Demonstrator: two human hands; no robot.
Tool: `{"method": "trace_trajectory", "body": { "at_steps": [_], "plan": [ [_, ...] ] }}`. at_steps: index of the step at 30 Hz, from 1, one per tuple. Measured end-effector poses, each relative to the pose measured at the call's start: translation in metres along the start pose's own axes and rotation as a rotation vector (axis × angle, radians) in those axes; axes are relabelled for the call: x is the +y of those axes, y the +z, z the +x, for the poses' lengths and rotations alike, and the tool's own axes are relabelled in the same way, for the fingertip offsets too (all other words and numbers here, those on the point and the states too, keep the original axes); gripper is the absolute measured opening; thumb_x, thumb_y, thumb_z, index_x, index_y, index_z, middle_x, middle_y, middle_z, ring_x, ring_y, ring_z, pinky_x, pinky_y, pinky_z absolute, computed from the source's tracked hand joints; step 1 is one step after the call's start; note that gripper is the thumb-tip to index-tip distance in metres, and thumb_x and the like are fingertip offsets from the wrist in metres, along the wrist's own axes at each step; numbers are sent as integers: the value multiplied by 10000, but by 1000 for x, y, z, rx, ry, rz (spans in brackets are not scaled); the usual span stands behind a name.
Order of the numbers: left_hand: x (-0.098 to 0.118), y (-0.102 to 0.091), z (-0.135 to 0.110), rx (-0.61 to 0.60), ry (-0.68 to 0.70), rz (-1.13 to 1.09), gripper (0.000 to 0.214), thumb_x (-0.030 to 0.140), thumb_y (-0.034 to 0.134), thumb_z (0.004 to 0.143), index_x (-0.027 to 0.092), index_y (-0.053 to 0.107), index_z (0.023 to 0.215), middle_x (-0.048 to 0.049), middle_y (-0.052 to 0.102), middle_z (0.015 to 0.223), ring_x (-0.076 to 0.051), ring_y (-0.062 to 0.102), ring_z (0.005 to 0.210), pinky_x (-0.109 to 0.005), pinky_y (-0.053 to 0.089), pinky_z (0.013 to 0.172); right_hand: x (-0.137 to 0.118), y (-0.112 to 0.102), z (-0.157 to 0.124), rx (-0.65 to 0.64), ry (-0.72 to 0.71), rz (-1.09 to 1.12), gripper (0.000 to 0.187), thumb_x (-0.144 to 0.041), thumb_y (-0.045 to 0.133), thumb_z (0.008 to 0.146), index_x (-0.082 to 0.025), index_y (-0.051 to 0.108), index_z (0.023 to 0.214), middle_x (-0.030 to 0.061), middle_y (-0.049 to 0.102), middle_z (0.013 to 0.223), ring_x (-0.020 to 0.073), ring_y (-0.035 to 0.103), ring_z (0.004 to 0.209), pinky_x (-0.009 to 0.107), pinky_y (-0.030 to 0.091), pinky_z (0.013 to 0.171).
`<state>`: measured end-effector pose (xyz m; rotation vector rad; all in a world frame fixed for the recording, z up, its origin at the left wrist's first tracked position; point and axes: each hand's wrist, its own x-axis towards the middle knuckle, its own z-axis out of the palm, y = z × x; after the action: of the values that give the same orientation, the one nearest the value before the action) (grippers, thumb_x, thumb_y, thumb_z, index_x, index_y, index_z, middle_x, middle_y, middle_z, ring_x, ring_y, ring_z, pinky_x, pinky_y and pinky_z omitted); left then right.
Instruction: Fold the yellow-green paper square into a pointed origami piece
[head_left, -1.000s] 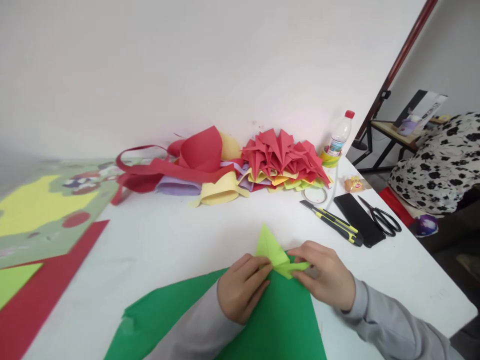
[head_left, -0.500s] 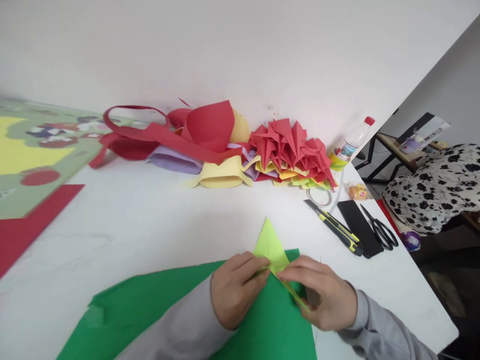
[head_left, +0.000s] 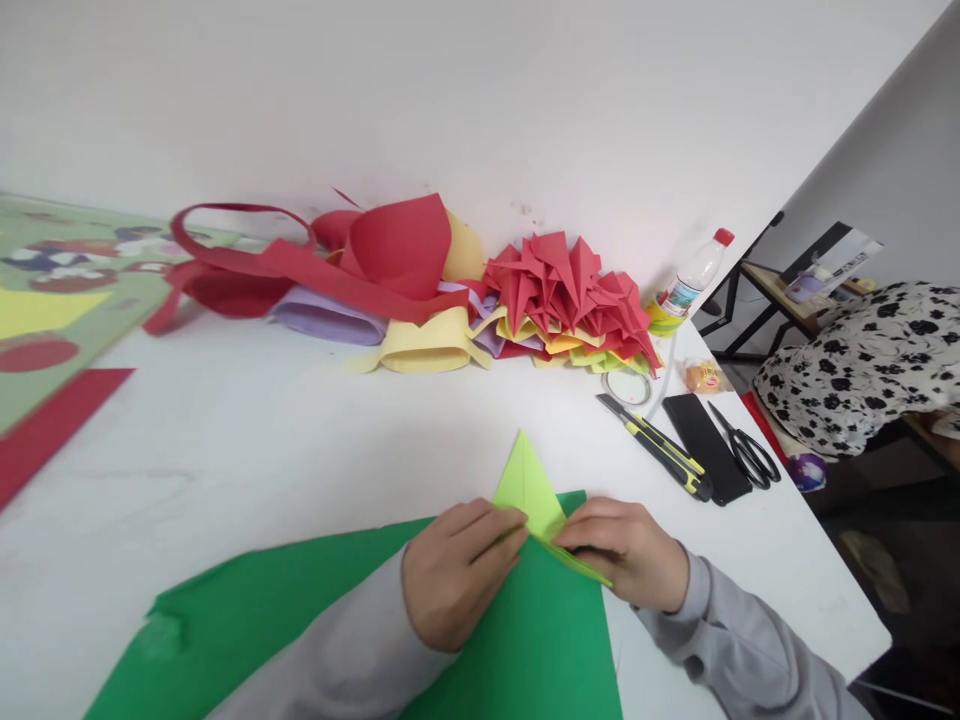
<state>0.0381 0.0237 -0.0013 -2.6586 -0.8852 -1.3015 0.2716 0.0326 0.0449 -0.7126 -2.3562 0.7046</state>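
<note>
A folded piece of lime-green paper (head_left: 529, 485) points away from me, held between both hands over the table. My left hand (head_left: 463, 570) pinches its near left side, the thumb pressed against the fingers. On the other side my right hand (head_left: 626, 548) grips the right flap, which sticks out as a narrow folded edge below the fingers. Under both hands lies a large sheet of dark green paper (head_left: 547, 630), with a torn or crumpled corner at its left. My fingers hide part of the folds.
Red folded paper spikes (head_left: 555, 280) and curled paper pieces (head_left: 401, 250) line the wall. To the right lie a utility knife (head_left: 660, 450), black scissors (head_left: 750, 450), a tape roll (head_left: 628, 386) and a bottle (head_left: 686, 290). A person in floral clothing (head_left: 870, 360) is beyond the table edge.
My right hand has shifted slightly up, and the paper's right flap now lies flatter, angled less steeply downward. The left hand keeps its pinch. The whole view has shifted a little.
</note>
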Motion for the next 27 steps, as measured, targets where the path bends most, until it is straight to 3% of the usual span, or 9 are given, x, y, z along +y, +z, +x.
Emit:
{"method": "trace_trajectory", "body": {
  "at_steps": [3, 7, 11, 15, 21, 24, 27],
  "plan": [
    [-2, 1, -2, -21, 3, -19, 259, 114, 412, 951, 135, 628, 1093, -108, 718, 932, -203, 606, 762, -336, 527, 681, 0, 1, -1, 14, -8, -17, 184, -201, 526, 963, -185, 688, 1049, 93, 728, 921, 163, 680, 830, 264, 584, 776],
    [-3, 2, -2, -21, -1, -39, 261, 114, 411, 947, 160, 651, 1040, -101, 715, 941, -199, 618, 774, -335, 536, 694, -3, 4, -1, 45, 36, -45, 219, -174, 510, 923, -193, 674, 1066, 86, 719, 907, 168, 678, 795, 267, 589, 720],
    [-2, 2, 1, 17, 8, -26, 236, 110, 421, 951, 137, 645, 1022, -102, 717, 911, -197, 614, 759, -329, 544, 692, -9, 11, 0, 154, 123, -58, 223, -133, 518, 841, -192, 672, 991, 69, 697, 849, 161, 665, 711, 262, 580, 650],
    [-2, 2, 2, 12, -1, -63, 224, 118, 445, 939, 130, 650, 1028, -105, 719, 906, -189, 619, 754, -323, 557, 701, -12, 16, 0, 191, 41, -151, 185, -142, 546, 833, -176, 663, 972, 94, 694, 846, 179, 659, 701, 282, 581, 641],
    [-2, 2, 4, -4, -49, -96, 245, 126, 441, 934, 153, 685, 931, -93, 727, 886, -178, 623, 734, -321, 577, 695, 0, 23, 4, 283, -10, -326, 290, -103, 430, 917, -183, 624, 1118, 106, 727, 888, 199, 709, 824, 303, 601, 718],
    [-1, 2, 4, -10, -59, -98, 264, 132, 430, 937, 152, 693, 920, -101, 727, 893, -184, 629, 747, -334, 584, 700, 5, 26, 7, 344, 63, -285, 303, -130, 474, 912, -206, 610, 1172, 77, 744, 914, 172, 720, 785, 268, 604, 720],
    [-1, 3, 3, -8, -58, -101, 276, 134, 422, 941, 143, 696, 909, -112, 726, 901, -186, 633, 758, -340, 585, 705, 6, 28, 6, 367, 169, -158, 380, -148, 540, 863, -223, 563, 1234, 43, 739, 941, 119, 670, 619, 216, 584, 613]
  ]
}}
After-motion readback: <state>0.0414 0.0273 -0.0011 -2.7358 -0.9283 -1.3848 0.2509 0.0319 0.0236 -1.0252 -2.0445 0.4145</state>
